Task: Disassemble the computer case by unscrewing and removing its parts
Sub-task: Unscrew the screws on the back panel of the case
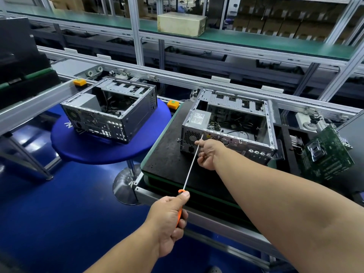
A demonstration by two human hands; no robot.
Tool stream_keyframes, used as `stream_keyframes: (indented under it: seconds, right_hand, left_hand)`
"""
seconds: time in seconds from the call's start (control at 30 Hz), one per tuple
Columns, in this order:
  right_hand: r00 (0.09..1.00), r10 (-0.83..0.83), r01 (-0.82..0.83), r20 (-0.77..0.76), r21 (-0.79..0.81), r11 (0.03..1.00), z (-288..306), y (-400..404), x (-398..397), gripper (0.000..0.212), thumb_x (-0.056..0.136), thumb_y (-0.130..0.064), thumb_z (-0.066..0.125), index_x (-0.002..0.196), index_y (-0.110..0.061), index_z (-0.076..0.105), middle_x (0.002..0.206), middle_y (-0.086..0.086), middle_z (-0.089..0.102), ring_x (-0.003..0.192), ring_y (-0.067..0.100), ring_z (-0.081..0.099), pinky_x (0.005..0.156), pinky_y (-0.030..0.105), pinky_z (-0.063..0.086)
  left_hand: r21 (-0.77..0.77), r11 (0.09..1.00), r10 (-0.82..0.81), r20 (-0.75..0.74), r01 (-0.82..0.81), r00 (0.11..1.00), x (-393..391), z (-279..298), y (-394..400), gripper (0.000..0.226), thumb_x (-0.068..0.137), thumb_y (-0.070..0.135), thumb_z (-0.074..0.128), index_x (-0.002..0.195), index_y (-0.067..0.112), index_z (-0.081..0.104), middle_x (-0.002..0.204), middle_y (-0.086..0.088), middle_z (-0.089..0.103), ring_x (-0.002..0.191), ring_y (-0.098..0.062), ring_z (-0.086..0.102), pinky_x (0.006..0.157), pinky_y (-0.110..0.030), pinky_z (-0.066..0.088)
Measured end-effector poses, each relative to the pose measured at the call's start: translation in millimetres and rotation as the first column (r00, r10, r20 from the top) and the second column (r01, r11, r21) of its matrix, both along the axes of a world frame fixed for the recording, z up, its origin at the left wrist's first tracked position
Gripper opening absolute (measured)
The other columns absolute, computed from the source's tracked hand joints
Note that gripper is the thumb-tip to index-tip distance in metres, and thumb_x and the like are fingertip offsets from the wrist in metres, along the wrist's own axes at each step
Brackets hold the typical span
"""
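An open grey computer case [269, 123] lies on a black work mat [167, 154], its rear panel facing me. Inside it I see a power supply [199, 118] and loose cables. A long screwdriver [192, 165] with an orange handle runs from my left hand [169, 219] up to a screw high on the rear panel. My left hand grips the handle. My right hand [206, 153] pinches the thin metal shaft close to the case.
A second open case [110, 113] sits on a round blue table [98, 150] to the left. A green circuit board [327, 154] lies to the right of the mat. Conveyor rails and aluminium shelving run behind. The floor is blue.
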State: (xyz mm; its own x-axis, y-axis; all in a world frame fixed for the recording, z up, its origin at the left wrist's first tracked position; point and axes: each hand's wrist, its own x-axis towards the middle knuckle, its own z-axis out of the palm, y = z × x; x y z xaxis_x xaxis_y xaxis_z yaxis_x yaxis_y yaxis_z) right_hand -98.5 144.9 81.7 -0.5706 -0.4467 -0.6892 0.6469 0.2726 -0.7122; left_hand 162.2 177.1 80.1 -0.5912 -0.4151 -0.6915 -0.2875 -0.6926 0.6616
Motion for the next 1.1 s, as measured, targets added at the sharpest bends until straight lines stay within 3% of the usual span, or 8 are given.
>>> stream_keyframes:
  seconds: [0.17, 0.5, 0.67, 0.8, 1.1]
  right_hand:
    - [1.000, -0.003, 0.003, -0.003, 0.004, 1.000, -0.4, -0.4, 0.4, 0.027, 0.107, -0.023, 0.043, 0.089, -0.023, 0.064, 0.055, -0.005, 0.032, 0.047, 0.007, 0.024, 0.048, 0.020, 0.024]
    - [1.000, -0.007, 0.007, -0.006, 0.017, 1.000, 2.1, 2.0, 3.8, 0.026, 0.106, -0.024, 0.045, 0.092, -0.022, 0.066, 0.055, -0.004, 0.029, 0.050, 0.008, 0.024, 0.047, 0.020, 0.026]
    - [1.000, -0.007, 0.007, -0.002, 0.015, 1.000, 1.1, 1.4, 2.2, 0.027, 0.106, -0.024, 0.045, 0.092, -0.022, 0.067, 0.049, -0.005, 0.031, 0.048, 0.008, 0.025, 0.044, 0.020, 0.027]
    - [1.000, -0.005, 0.005, -0.007, 0.017, 1.000, 0.8, -0.4, 1.1, 0.025, 0.105, -0.023, 0.047, 0.091, -0.021, 0.067, 0.052, -0.004, 0.031, 0.048, 0.008, 0.025, 0.043, 0.019, 0.027]
    - [1.000, 0.007, -0.007, -0.015, 0.011, 1.000, 0.2, -0.4, -0.9, 0.021, 0.106, -0.026, 0.049, 0.094, -0.021, 0.066, 0.051, -0.005, 0.029, 0.047, 0.008, 0.023, 0.048, 0.020, 0.025]
  left_hand:
    - [-0.024, 1.000, 0.010, 0.037, -0.009, 0.999, -1.3, 1.8, -1.1, 0.029, 0.099, 0.036, 0.073, 0.099, 0.009, 0.061, 0.069, -0.007, 0.062, 0.049, -0.011, 0.047, 0.035, -0.021, 0.027]
    - [-0.002, 1.000, 0.007, 0.060, -0.007, 0.998, -2.9, -2.0, -1.4, 0.051, 0.107, 0.051, 0.054, 0.105, 0.003, 0.073, 0.071, -0.007, 0.067, 0.049, -0.011, 0.050, 0.036, -0.022, 0.031]
    - [0.039, 0.999, 0.018, 0.028, -0.019, 0.999, -0.7, -1.2, -3.3, 0.048, 0.102, 0.049, 0.064, 0.104, 0.002, 0.074, 0.070, -0.008, 0.064, 0.049, -0.012, 0.049, 0.035, -0.021, 0.030]
    - [0.003, 1.000, -0.004, -0.006, 0.004, 1.000, 1.1, 0.9, -2.7, 0.032, 0.094, 0.035, 0.078, 0.102, 0.009, 0.062, 0.069, -0.007, 0.062, 0.050, -0.011, 0.047, 0.036, -0.021, 0.028]
    - [0.020, 0.999, -0.026, 0.024, 0.025, 0.999, 3.0, -0.9, -7.3, 0.032, 0.101, 0.039, 0.068, 0.103, 0.007, 0.069, 0.078, -0.010, 0.069, 0.053, -0.012, 0.055, 0.037, -0.021, 0.034]
